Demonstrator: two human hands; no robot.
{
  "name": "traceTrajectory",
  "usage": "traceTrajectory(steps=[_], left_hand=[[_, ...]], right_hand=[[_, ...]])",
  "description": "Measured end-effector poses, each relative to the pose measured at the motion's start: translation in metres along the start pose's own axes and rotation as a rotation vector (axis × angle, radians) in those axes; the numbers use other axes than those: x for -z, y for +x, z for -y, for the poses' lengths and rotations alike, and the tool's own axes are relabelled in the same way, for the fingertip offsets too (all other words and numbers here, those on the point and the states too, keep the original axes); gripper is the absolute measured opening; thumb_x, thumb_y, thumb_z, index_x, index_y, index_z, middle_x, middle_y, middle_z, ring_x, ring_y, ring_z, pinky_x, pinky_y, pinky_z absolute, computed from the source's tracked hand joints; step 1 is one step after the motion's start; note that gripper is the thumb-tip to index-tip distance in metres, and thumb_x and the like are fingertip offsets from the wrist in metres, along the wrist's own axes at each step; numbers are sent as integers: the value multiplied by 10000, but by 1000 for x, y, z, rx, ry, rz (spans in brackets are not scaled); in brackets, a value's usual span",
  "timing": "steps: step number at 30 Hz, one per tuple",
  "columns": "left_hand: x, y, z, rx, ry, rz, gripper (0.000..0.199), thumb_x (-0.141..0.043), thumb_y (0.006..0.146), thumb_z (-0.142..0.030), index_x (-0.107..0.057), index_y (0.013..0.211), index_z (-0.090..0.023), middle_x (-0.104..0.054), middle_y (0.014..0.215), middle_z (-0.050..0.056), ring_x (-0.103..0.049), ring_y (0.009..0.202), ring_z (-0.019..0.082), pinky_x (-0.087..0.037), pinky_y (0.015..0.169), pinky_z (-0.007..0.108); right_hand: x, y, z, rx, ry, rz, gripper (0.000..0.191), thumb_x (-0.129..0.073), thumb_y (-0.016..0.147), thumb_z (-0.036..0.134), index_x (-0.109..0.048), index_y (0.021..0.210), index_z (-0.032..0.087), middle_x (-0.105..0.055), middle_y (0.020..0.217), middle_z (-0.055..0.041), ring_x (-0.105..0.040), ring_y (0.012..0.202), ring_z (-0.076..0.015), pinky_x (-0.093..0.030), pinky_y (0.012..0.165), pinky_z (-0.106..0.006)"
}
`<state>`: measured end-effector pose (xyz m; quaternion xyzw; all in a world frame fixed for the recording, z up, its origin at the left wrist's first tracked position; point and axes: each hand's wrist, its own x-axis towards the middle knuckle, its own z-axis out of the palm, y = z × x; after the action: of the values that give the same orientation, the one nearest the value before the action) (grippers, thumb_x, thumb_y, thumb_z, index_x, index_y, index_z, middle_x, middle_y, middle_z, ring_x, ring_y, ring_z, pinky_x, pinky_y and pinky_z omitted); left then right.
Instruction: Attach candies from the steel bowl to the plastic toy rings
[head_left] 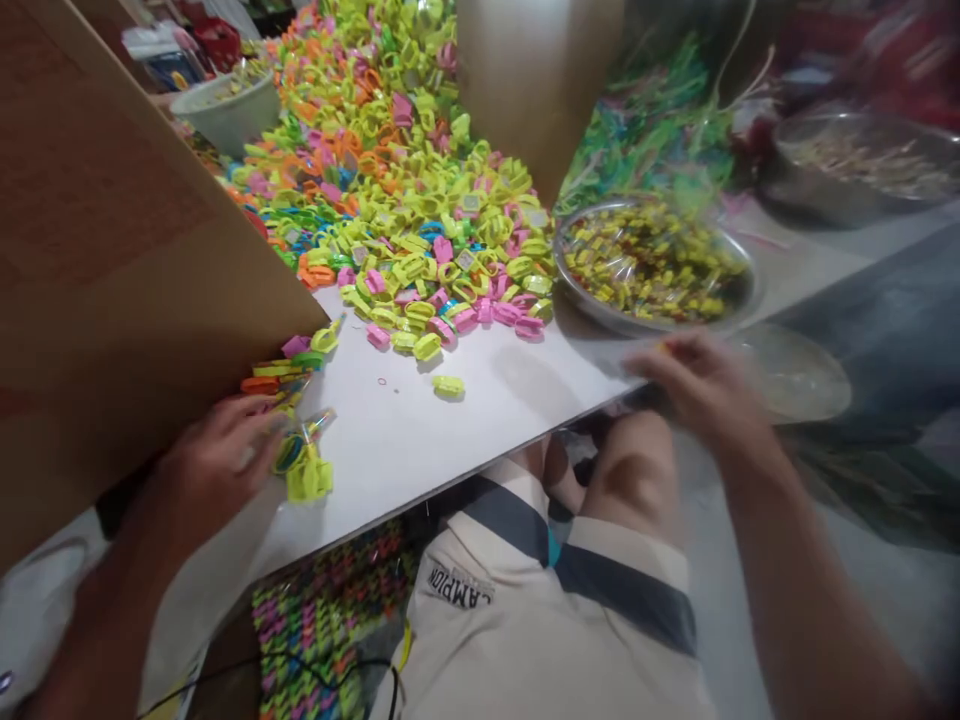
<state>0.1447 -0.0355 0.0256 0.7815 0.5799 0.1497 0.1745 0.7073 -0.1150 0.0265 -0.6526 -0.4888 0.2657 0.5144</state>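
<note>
My left hand (225,455), smeared by motion, is at the table's left side with its fingers bent. Its fingertips touch or nearly touch a small cluster of yellow-green plastic bands (309,476) that look like toy watches; whether it grips one I cannot tell. Behind it, a row of similar coloured bands (274,370) lies along the cardboard. My right hand (694,380), also blurred, is above the table's front edge, just before a metal bowl (562,275) of small yellow pieces (645,260). Thumb and finger are pinched together, with a tiny yellow piece (663,347) showing between them.
A large heap of yellow, pink and orange bands (405,220) covers the table's back. One yellow band (448,386) lies alone on the white tabletop (375,420). Cardboard (150,220) walls the left. A clear round lid or dish (802,375) and another metal bowl (787,175) are at right.
</note>
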Motion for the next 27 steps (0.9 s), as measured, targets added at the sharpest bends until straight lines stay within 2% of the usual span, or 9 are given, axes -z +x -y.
traceTrajectory(steps=[2, 5, 8, 11, 14, 17, 20, 23, 27], left_hand=[[-28, 18, -51, -297, -18, 40, 268, -578, 1026, -421, -711, 1244, -339, -692, 1391, 24, -651, 1308, 313, -459, 1218, 478], [-76, 58, -106, -414, -82, 149, 348, -500, 1072, -355, -663, 1362, -255, -664, 1431, 89, -625, 1346, 292, -454, 1207, 437], [-114, 98, -124, -390, -110, 239, 364, -583, 1021, -311, -654, 1368, -225, -641, 1435, 135, -599, 1357, 327, -464, 1173, 467], [-131, 129, -121, -444, -97, 304, 220, -604, 1003, -294, -720, 1171, -211, -710, 1208, 119, -672, 1154, 303, -532, 1040, 437], [-129, 146, -124, -525, -92, 372, 169, -626, 997, -335, -731, 981, -202, -724, 1025, 88, -679, 953, 262, -551, 887, 388], [-116, 145, -148, -641, -144, 460, 212, -664, 1000, -401, -745, 953, -210, -739, 971, 61, -678, 909, 236, -534, 826, 341], [-98, 130, -182, -781, -261, 559, 251, -688, 1013, -460, -788, 1039, -231, -752, 1032, 45, -681, 937, 207, -518, 842, 307], [-83, 115, -211, -905, -440, 630, 259, -714, 1014, -440, -806, 1129, -226, -734, 1055, 52, -672, 952, 187, -508, 845, 286], [-78, 108, -225, -940, -663, 579, 225, -729, 1012, -354, -793, 1178, -216, -692, 1046, 59, -655, 929, 164, -521, 816, 268]], right_hand=[[-17, -32, -2, -72, -40, 119, 333, -755, 950, 547, -668, 1001, 230, -716, 759, -3, -678, 666, -178, -547, 658, -299], [-44, -72, -4, -75, -183, 297, 344, -631, 1011, 585, -696, 1029, 247, -734, 816, -28, -682, 702, -206, -560, 678, -320], [-53, -111, -7, -83, -255, 384, 356, -520, 1068, 573, -695, 1081, 264, -784, 1035, -76, -731, 898, -254, -583, 795, -351], [-39, -154, -19, -157, -304, 287, 388, -462, 1086, 592, -705, 1124, 291, -787, 1057, -76, -743, 919, -274, -599, 811, -367], [-24, -194, -31, -235, -328, 117, 389, -496, 1072, 604, -730, 1178, 312, -796, 1136, -71, -760, 997, -285, -610, 876, -365], [-29, -208, -18, -259, -326, -7, 393, -522, 1060, 607, -747, 1157, 299, -804, 1138, -82, -765, 1009, -292, -613, 843, -363], [-53, -185, 18, -175, -337, -61, 380, -561, 1049, 569, -739, 1177, 258, -803, 1108, -105, -756, 945, -284, -601, 807, -369], [-81, -147, 52, -35, -327, -36, 371, -616, 1051, 464, -683, 1310, 207, -779, 1201, -105, -730, 970, -241, -567, 860, -338], [-102, -123, 74, 67, -307, -92, 233, -602, 1074, 387, -694, 1176, 199, -767, 992, -44, -675, 815, -177, -506, 758, -269]])
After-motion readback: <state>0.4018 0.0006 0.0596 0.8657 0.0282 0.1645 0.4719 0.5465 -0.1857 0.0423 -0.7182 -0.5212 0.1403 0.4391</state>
